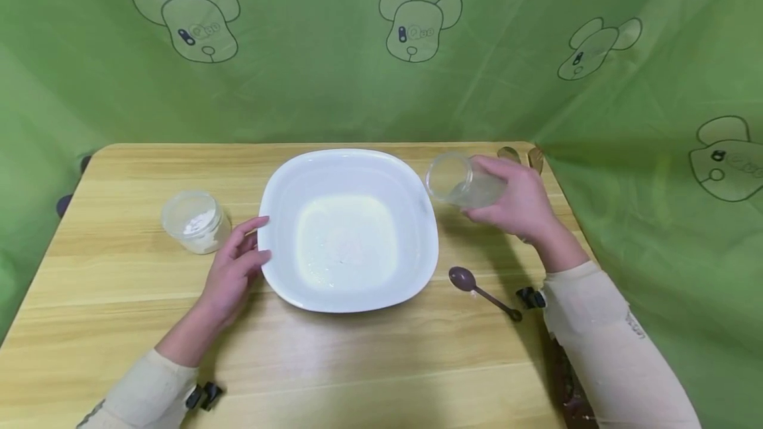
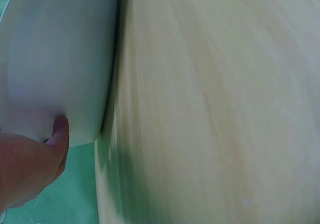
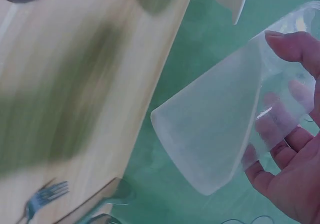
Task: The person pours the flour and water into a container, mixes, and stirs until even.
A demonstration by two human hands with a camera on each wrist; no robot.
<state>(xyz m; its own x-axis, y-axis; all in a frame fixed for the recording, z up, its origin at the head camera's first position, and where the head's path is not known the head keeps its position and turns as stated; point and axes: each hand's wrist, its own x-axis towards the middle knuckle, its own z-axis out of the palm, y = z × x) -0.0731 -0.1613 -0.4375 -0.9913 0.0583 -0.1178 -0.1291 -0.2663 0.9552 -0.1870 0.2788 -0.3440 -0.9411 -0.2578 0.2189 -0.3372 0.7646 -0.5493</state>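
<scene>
A white basin (image 1: 424,250) sits mid-table, with a wet sheen and droplets inside. At its left side my left hand (image 1: 235,273) touches the rim with index finger and thumb; in the left wrist view the thumb (image 2: 60,126) presses the outer wall. My right hand (image 1: 515,200) grips a clear cup (image 3: 205,114) holding cloudy, pale liquid. The cup is tilted, its mouth toward the basin's right rim, with the liquid still inside. Near my left hand stands a clear round jar (image 1: 197,224) of white powder. A dark purple-brown measuring spoon (image 1: 461,278) lies right of the basin.
At the table's far right corner lie a fork (image 3: 47,196) and other cutlery (image 1: 535,159), partly behind my right hand. A green curtain (image 1: 322,85) hangs behind and to the sides of the wooden table (image 1: 357,363).
</scene>
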